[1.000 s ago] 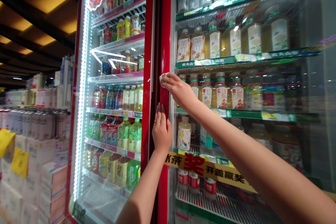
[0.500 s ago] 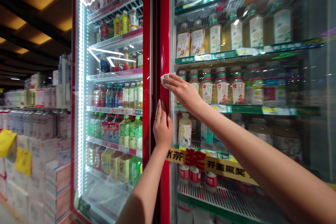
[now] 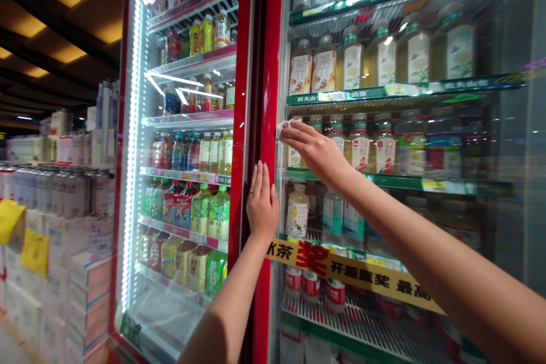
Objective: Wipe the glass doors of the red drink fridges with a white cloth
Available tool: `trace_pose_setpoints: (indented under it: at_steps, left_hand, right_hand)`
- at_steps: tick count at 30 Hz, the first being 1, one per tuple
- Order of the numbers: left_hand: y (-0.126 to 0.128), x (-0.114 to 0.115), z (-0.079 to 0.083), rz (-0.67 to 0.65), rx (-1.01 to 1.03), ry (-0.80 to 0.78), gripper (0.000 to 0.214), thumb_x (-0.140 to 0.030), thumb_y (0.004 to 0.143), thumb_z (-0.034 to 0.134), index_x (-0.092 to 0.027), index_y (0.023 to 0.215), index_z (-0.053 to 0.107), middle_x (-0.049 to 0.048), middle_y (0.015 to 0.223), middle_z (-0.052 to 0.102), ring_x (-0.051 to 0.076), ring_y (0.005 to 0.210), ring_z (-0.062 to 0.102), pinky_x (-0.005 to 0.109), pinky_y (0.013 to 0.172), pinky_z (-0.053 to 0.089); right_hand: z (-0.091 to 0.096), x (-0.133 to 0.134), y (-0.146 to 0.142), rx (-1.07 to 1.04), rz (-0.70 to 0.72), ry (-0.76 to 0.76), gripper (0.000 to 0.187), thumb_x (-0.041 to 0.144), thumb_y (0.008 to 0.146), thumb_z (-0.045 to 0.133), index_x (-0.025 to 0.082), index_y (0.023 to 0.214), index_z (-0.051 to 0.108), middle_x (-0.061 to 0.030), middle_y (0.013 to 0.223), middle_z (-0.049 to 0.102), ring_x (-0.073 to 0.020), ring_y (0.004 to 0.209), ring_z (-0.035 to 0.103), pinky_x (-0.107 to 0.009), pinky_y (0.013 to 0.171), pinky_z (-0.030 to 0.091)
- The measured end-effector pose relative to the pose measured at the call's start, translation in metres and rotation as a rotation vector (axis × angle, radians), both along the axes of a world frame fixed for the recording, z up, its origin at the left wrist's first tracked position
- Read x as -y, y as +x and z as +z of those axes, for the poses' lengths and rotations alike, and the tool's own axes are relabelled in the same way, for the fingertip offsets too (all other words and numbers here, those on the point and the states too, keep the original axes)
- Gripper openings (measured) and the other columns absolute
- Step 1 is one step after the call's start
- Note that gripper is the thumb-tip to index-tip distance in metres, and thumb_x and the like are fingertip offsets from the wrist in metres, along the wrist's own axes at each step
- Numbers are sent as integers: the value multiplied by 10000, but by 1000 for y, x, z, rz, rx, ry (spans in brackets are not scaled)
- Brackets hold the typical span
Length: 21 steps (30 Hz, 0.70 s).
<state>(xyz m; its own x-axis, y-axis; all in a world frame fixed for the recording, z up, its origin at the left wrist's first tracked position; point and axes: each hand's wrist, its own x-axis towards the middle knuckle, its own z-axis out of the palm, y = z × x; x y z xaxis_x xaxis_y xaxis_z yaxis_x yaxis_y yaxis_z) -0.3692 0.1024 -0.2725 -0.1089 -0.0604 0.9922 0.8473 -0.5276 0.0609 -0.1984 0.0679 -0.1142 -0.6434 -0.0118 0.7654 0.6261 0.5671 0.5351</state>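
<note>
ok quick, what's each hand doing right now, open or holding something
Left hand: open, laid flat against the red door frame.
Right hand: closed on a white cloth near the frame's edge.

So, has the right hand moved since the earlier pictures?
Yes: the right hand, holding a small white wipe, has moved rightward relative to the glossy red door frame.

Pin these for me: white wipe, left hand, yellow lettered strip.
White wipe point(image 3: 281, 128): head view, on its exposed edge.
Left hand point(image 3: 261, 206): head view, on the back of the hand.
Yellow lettered strip point(image 3: 362, 277): head view, near the middle of its printed face.
</note>
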Motion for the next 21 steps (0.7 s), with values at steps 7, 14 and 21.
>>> trace_pose_setpoints:
  at_steps: [7,14,21]
  left_hand:
    - [-1,-1,-2,30,-65,-21,834,-31,1059,356,-353,1774,72,40,1780,395,207,1658,359,490,1362,426]
    - [-1,3,-1,-2,-74,-53,835,-62,1083,383,-396,1768,41,25,1789,372,214,1661,351,520,1370,409]
    - [-2,4,0,-28,-76,-44,838,-64,1080,385,-404,1767,48,16,1785,383,212,1658,361,519,1370,410]
  right_hand:
    - [-12,1,-10,55,13,-61,550,41,1042,466,258,1492,695,-34,1599,659,-273,1596,493,-507,1270,567]
    - [-15,4,15,39,10,-35,618,0,1014,515,326,1512,679,-7,1579,676,-278,1575,524,-522,1282,553]
    - [-4,-1,2,-26,19,-20,598,16,1038,492,321,1522,666,0,1587,666,-286,1591,505,-561,1300,529]
